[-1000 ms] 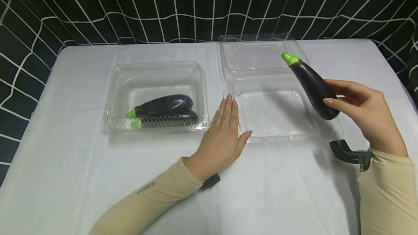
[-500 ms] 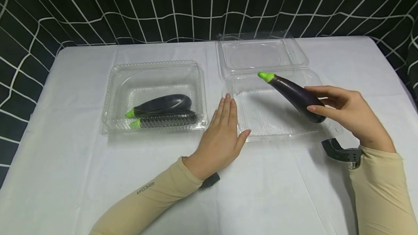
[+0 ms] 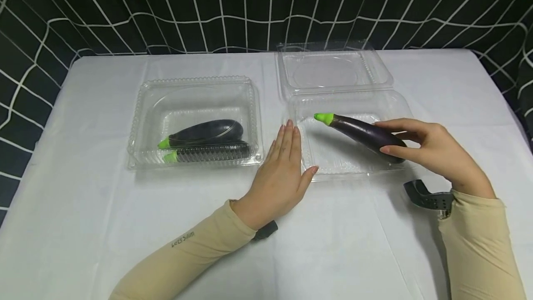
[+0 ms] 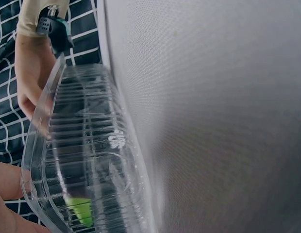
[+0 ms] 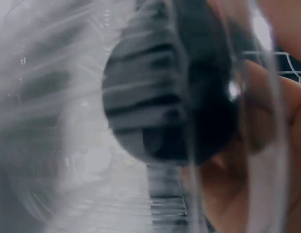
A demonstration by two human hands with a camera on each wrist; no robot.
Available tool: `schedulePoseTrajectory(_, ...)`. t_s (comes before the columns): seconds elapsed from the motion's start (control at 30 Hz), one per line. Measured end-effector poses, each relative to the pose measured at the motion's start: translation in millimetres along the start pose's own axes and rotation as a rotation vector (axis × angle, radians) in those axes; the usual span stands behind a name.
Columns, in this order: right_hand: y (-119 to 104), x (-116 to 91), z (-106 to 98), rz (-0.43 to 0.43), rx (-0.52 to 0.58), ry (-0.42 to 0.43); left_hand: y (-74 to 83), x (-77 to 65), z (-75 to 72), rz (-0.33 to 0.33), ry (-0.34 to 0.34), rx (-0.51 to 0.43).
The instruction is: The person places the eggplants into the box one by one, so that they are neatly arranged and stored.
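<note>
My right hand [image 3: 433,152] pinches the thick end of a dark purple eggplant [image 3: 366,134] between thumb and fingers. The eggplant lies over the base of an open clear plastic clamshell box [image 3: 345,176], its green stem pointing left. Through the ribbed plastic wall, the right wrist view shows the eggplant's round end [image 5: 170,92]. My left hand [image 3: 279,179] lies flat with straight fingers along the left rim of that box. In the left wrist view, fingers [image 4: 9,182] touch the box rim, and the green stem [image 4: 81,211] shows through the side.
On the left stands a closed clear plastic box [image 3: 195,98] holding two eggplants [image 3: 208,133]. The open box's lid [image 3: 333,71] is folded back toward the far table edge. White cloth [image 3: 200,244] covers the table, and a white net [image 3: 266,6] hangs behind it.
My right hand has moved left and down with the eggplant, bringing it lower over the open box's base. The eggplant has turned closer to level. My left hand stays at the rim.
</note>
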State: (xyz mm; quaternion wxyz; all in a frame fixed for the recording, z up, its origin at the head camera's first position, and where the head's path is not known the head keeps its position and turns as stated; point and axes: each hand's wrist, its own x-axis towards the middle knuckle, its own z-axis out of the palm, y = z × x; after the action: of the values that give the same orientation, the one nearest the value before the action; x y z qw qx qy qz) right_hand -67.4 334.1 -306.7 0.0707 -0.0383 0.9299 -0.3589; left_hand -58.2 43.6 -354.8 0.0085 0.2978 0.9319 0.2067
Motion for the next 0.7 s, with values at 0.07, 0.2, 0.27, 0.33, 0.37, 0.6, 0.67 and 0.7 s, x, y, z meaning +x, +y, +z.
schedulePoseTrajectory(0.07,-1,1,1,-0.001,-0.031,-0.018,-0.2,-0.3,-0.1,-0.003,-0.001,0.003)
schedulePoseTrajectory(0.2,-1,2,3,-0.017,-0.087,-0.043,-0.6,-0.2,0.2,-0.001,0.004,0.011)
schedulePoseTrajectory(0.27,-1,3,4,-0.026,-0.105,-0.051,-0.6,0.0,0.1,0.001,0.008,0.014)
schedulePoseTrajectory(0.33,-1,3,6,-0.031,-0.11,-0.058,-0.5,0.4,0.4,0.003,0.011,0.013)
schedulePoseTrajectory(0.37,-1,2,6,-0.03,-0.115,-0.061,-0.4,0.4,0.4,0.004,0.012,0.012)
schedulePoseTrajectory(0.6,-3,2,10,-0.065,-0.133,-0.07,0.4,0.1,0.4,0.007,0.008,0.006)
schedulePoseTrajectory(0.67,-3,2,12,-0.089,-0.143,-0.069,0.3,-0.2,0.5,0.012,0.007,0.004)
schedulePoseTrajectory(0.7,-3,2,13,-0.101,-0.147,-0.068,0.3,-0.5,0.5,0.012,0.006,0.005)
